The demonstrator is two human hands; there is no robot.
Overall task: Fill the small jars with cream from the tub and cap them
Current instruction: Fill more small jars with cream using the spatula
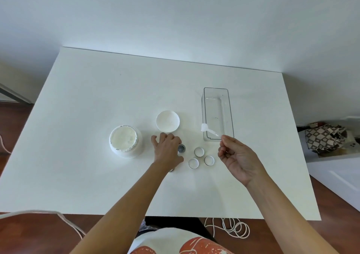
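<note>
The open white tub of cream (125,141) stands left of centre, and its lid (167,121) lies upside down behind my left hand. Palm down with fingers spread, my left hand (167,149) sits over the table. A small dark jar (181,148) stands open between its forefinger and thumb. A second jar (171,170) peeks out from under the wrist. Three white caps (199,151) lie upside down to the right. My right hand (237,158) pinches the handle of a small clear scoop (208,130), held in the air with its bowl pointing left.
A clear rectangular plastic tray (229,117) stands behind my right hand, with the scoop's bowl over its near left corner. The white table's near edge (194,215) is close to my body. A coiled white cable (233,228) lies on the floor.
</note>
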